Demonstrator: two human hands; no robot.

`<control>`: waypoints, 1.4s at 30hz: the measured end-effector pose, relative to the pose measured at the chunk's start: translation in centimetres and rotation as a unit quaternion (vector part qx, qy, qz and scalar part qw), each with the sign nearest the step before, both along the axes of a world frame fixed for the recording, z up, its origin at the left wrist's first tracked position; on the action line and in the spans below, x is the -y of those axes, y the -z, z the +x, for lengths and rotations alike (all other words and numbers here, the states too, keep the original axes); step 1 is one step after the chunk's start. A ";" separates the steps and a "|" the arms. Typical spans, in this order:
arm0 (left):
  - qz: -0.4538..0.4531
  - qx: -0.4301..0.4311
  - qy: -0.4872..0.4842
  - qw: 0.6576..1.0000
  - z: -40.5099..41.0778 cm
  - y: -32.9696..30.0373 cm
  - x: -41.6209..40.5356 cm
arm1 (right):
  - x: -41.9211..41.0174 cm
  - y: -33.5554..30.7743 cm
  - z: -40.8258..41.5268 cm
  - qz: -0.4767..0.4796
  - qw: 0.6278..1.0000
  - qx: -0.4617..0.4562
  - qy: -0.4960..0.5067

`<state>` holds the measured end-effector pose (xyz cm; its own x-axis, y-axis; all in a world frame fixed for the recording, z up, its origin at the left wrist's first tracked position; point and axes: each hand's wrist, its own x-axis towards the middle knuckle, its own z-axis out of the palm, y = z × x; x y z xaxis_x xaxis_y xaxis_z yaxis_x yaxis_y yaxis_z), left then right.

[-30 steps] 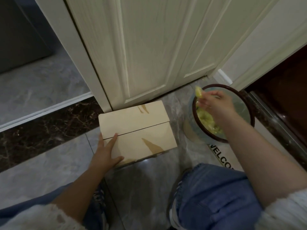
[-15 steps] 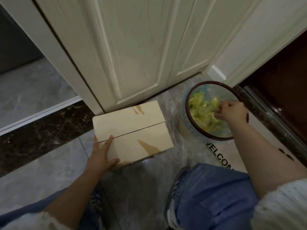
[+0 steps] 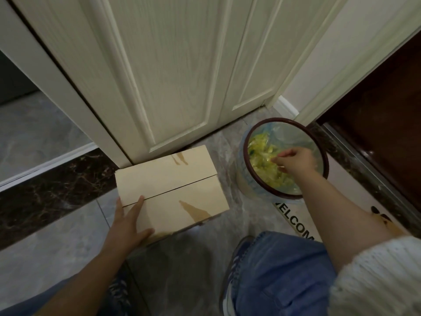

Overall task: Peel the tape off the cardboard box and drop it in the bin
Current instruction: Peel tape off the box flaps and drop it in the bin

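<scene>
Our left hand [image 3: 127, 226] presses flat on the cardboard box [image 3: 170, 190] at centre; our right hand [image 3: 293, 161], fingers curled over the bin [image 3: 323, 153], grip unclear.

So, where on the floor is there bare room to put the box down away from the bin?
Bare grey tile lies left of the left hand, below the dark marble strip. Another free patch lies between the cardboard box and the jeans knee. It is crowded on the right: bin, right hand over it, and welcome mat close together.
</scene>
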<state>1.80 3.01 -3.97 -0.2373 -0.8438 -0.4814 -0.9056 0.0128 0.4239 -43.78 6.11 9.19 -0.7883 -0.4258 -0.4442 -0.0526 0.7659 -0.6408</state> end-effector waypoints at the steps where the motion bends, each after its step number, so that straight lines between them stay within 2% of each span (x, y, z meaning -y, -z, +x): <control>1: 0.000 0.003 0.001 1.000 0.0 0.0 0.0 | 0.1 0.2 0.0 -0.003 1.000 0.003 -0.007; 6: -0.005 0.004 -0.003 1.000 -0.1 -0.1 0.0 | 0.1 0.6 0.4 0.020 0.999 0.001 -0.047; 12: 0.004 -0.007 -0.012 1.000 -0.4 -0.5 -0.1 | -0.5 0.7 0.5 0.055 0.992 -0.084 -0.074; 20: 0.010 -0.014 -0.013 1.000 -0.4 -0.6 0.0 | 0.3 0.8 0.5 0.035 0.999 -0.017 -0.005; 23: 0.011 -0.011 -0.014 1.000 -0.3 -0.6 -0.1 | 0.3 0.5 0.8 0.002 0.999 -0.021 0.035; 28: 0.002 -0.010 -0.012 1.000 -0.3 -0.4 -0.1 | 0.7 -0.1 1.5 -0.041 0.998 -0.040 0.000; 31: 0.005 -0.012 -0.013 1.000 -0.3 -0.5 0.0 | 1.3 -0.7 3.2 -0.056 0.994 -0.075 -0.049; 33: 0.005 -0.014 -0.015 1.000 -0.4 -0.7 0.0 | 1.9 -1.5 5.2 -0.090 0.978 -0.149 -0.113; 35: 0.013 -0.010 -0.015 1.000 -0.6 -0.8 -0.1 | 2.6 -1.7 7.6 -0.153 0.941 -0.223 -0.202; 38: 0.007 0.016 -0.004 1.000 -0.7 -1.0 -0.1 | 3.1 -0.5 11.6 -0.191 0.884 -0.228 -0.360; 40: -0.008 0.037 0.012 0.999 -0.9 -1.1 -0.1 | 2.8 1.0 14.4 -0.121 0.862 -0.179 -0.458; 42: 0.002 0.036 0.008 0.999 -0.9 -1.2 -0.2 | 2.1 3.2 16.5 0.020 0.856 -0.119 -0.502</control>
<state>0.89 3.18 -2.79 -0.2167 -0.8384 -0.5002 -0.9331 0.0272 0.3586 -27.24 3.98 5.97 -0.1040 -0.9306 -0.3510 -0.8228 0.2788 -0.4952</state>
